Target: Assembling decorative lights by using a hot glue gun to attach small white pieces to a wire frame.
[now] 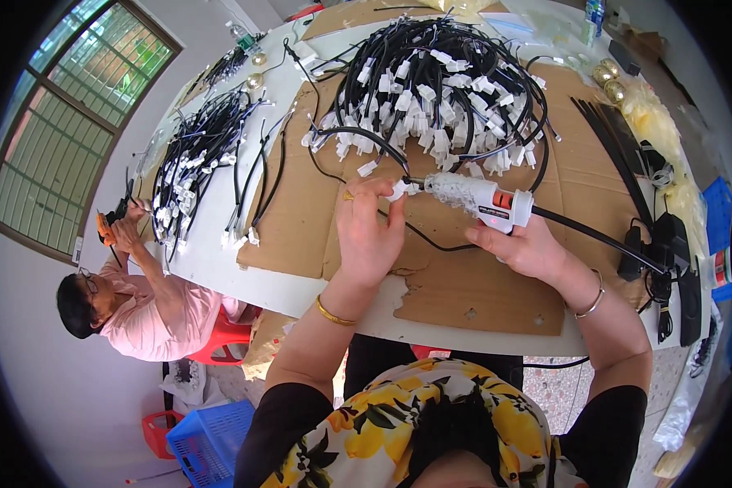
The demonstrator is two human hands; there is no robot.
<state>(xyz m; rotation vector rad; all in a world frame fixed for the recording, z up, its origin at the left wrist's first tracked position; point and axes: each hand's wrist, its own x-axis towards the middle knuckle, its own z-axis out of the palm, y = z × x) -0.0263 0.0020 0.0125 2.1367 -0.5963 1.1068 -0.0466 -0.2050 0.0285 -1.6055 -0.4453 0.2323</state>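
My left hand (370, 232) is closed, pinching a white plastic connector (398, 190) on the end of a black cable (366, 132). In my right hand (529, 248) is a white glue gun (472, 195), gripped by its handle with its nozzle pointing left. The nozzle tip is right at the connector; whether it touches cannot be made out. Clear strings of glue cling to the gun's front. A long black stick (594, 237) runs out of its back. Just beyond my hands lies a big heap of black cables (431, 81) with white connectors.
Brown cardboard (480, 297) covers part of the white table (301, 294). A second cable pile (191, 163) lies left. Black sticks (606, 146) and power adapters (667, 236) lie right. A co-worker in pink (159, 313) at the left holds an orange-handled tool (106, 228).
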